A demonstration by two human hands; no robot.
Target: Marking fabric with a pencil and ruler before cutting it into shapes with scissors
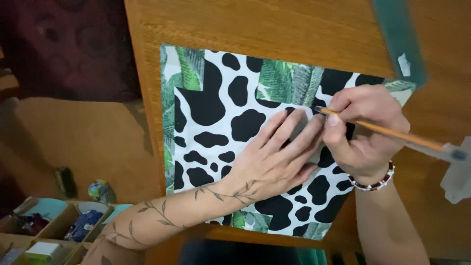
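Note:
A square of black-and-white cow-print fabric (230,113) lies on a wooden table (274,29), over a green leaf-print fabric (189,66) that shows along its edges. My left hand (274,154) lies flat on the cow print, fingers spread and pointing up-right. Beside it, my right hand (363,130) grips an orange pen (387,131), its tip touching the fabric next to my left fingertips. A beaded bracelet (375,182) circles my right wrist.
A green ruler (400,39) lies at the table's upper right, blurred. A pale translucent object (456,176) sits at the right edge. Below left, off the table, a wooden organiser (54,228) holds several small items in compartments. A small colourful cube (100,190) stands near it.

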